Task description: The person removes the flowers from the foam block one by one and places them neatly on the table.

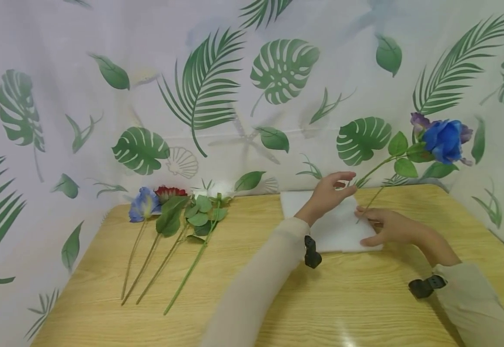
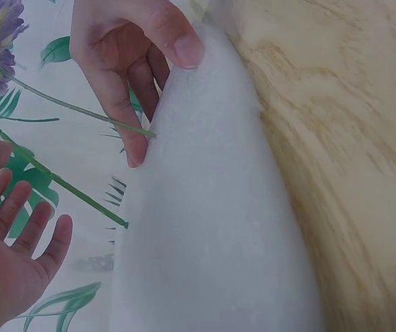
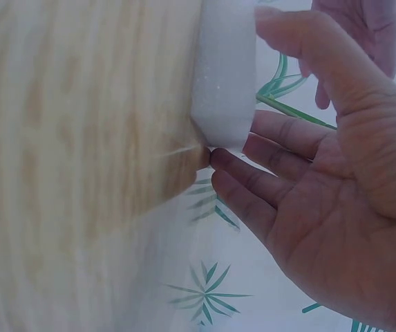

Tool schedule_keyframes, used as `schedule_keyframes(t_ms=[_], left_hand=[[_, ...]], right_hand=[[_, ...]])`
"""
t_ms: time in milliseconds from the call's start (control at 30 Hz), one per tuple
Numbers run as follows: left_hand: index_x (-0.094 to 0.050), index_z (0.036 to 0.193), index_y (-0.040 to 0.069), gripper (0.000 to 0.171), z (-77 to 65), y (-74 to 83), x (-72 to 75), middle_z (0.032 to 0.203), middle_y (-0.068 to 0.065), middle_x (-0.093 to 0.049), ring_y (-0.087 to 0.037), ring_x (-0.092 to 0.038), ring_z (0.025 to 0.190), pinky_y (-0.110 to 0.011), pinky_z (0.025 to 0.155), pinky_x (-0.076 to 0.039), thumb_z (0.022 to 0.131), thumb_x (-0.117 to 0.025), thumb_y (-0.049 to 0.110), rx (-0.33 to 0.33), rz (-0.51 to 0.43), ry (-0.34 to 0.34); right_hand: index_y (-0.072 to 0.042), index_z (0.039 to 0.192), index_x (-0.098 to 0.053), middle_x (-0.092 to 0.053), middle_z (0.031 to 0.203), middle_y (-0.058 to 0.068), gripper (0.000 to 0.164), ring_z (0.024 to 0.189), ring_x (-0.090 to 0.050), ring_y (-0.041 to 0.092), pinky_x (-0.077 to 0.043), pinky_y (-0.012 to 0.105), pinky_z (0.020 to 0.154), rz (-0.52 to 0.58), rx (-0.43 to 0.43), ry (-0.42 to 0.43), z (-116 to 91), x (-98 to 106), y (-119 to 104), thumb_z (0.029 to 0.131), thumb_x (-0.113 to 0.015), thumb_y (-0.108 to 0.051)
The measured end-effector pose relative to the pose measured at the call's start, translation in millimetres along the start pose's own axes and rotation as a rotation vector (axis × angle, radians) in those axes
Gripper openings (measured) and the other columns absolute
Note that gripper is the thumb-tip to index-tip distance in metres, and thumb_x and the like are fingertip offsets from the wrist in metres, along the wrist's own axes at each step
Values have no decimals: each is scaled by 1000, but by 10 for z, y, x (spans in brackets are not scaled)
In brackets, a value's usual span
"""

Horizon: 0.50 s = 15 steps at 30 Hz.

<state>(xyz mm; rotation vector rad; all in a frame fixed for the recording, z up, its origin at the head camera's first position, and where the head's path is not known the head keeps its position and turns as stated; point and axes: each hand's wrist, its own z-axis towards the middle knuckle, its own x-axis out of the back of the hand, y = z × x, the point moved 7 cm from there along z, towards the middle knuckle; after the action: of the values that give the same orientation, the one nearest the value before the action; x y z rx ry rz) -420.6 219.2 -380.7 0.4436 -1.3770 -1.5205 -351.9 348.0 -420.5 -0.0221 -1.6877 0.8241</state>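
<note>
A white foam block (image 1: 332,229) lies on the table, and two artificial flower stems stand in it, leaning right. One carries a blue rose (image 1: 444,140); behind that shows a purple flower (image 1: 419,123). My right hand (image 1: 392,229) holds the block by its right end, thumb on one face and fingers on the other, as the right wrist view shows. Above the block is my left hand (image 1: 327,196), fingers spread beside the green stem (image 2: 66,185) and holding nothing. In the left wrist view both stem ends meet the foam.
On the left of the wooden table (image 1: 243,270) several artificial flowers lie side by side, among them a light blue flower (image 1: 143,205), a red flower (image 1: 170,193) and a green stem (image 1: 191,270). A leaf-printed curtain (image 1: 217,115) hangs along the table's back edge.
</note>
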Motion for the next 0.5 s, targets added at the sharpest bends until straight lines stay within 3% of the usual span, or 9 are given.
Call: schedule_keyframes(t_ms=[100, 267, 367, 500], left_hand=[[-53, 132, 19, 39, 33, -10, -21, 135, 4, -53, -18, -48, 123, -20, 91, -45, 94, -58, 24, 8, 14, -28], [-53, 132, 11, 38, 120, 4, -90, 133, -5, -56, -18, -52, 120, -21, 96, -44, 94, -57, 14, -53, 8, -65], [-55, 130, 7, 36, 159, 15, -123, 129, -10, -58, -18, -55, 115, -19, 92, -45, 94, -56, 11, -72, 12, -63], [-58, 126, 8, 32, 184, 15, -131, 124, -10, -62, -12, -57, 105, -14, 81, -46, 95, -56, 11, -42, 18, -48]], right_hand=[[3, 139, -40, -33, 146, 24, 84, 131, -36, 42, -41, 50, 98, -23, 4, 13, 10, 8, 9, 78, -73, -44], [2, 139, -42, -34, 146, 23, 83, 133, -35, 41, -44, 42, 98, -23, -13, 8, -4, 22, -13, 78, -73, -44], [1, 138, -43, -34, 147, 22, 81, 134, -32, 40, -43, 40, 99, -19, -29, 3, -21, 27, -42, 78, -73, -43], [2, 138, -43, -33, 147, 23, 81, 134, -32, 41, -42, 43, 100, -20, -26, 2, -18, 28, -58, 78, -73, -43]])
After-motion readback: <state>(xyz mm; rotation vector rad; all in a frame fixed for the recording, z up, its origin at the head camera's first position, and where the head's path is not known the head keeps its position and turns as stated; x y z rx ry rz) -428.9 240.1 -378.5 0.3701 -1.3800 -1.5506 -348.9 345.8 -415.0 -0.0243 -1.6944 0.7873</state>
